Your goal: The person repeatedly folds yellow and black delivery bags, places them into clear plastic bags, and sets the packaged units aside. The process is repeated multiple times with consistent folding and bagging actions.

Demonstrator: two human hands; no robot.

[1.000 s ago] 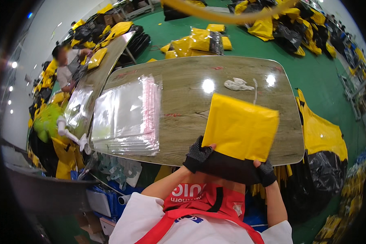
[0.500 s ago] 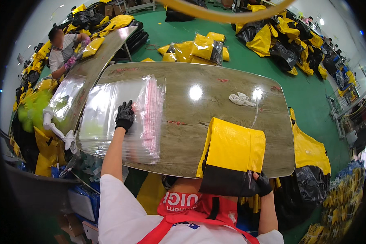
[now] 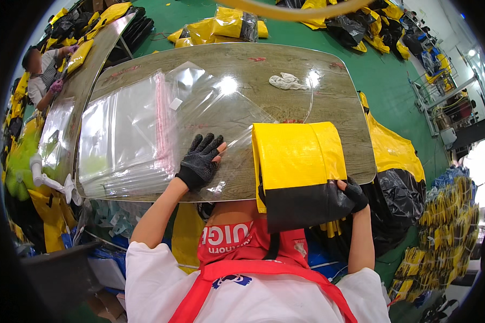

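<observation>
My left hand (image 3: 202, 160), in a dark dotted glove with bare thumb and index tips, lies open with fingers spread on a single clear plastic bag (image 3: 221, 99). That bag lies askew, between the stack of clear bags (image 3: 121, 126) with pinkish-red edges and a folded yellow-and-black sheet (image 3: 299, 156). My right hand (image 3: 354, 195), gloved with a bare thumb, grips the folded sheet at its lower right corner. The sheet is smooth and shiny, yellow above and black below, and its lower part hangs past the near table edge. What it is exactly, I cannot tell.
A crumpled white cloth (image 3: 287, 81) lies on the wood-patterned table (image 3: 221, 59). At the left, a co-worker (image 3: 43, 75) handles a yellow package at another table. Yellow and black pieces (image 3: 396, 161) hang by the right edge; clear-wrapped packages (image 3: 215, 29) lie on the green floor.
My left hand has moved right off the stack, drawing one clear bag across the table. My right hand still holds the folded sheet. The whole view has shifted.
</observation>
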